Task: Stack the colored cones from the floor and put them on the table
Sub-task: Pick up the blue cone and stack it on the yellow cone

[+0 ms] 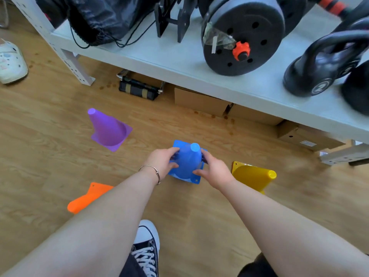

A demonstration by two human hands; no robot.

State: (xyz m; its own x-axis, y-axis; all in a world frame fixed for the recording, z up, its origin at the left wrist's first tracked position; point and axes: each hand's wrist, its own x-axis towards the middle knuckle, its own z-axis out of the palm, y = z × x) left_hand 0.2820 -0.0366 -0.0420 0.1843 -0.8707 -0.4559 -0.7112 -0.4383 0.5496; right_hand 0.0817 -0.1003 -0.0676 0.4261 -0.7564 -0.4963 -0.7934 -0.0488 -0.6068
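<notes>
A blue cone [187, 162] stands upright on the wooden floor in the middle of the view. My left hand [159, 162] grips its left side and my right hand [214, 170] grips its right side. A purple cone [108, 129] sits tilted on the floor to the far left. An orange cone [87, 197] lies on its side at the near left, partly hidden by my left forearm. A yellow cone [252, 175] lies on its side just right of my right hand. The white table [169, 56] runs across the top.
On the table stand a black bag [99, 19], a black bracket [171, 17], a weight plate dumbbell [242, 35] and kettlebells [319, 66]. Cardboard boxes [201, 101] and a folded strap [137, 88] lie under it. A white shoe [11, 60] is at far left; my sneaker [146, 248] is below.
</notes>
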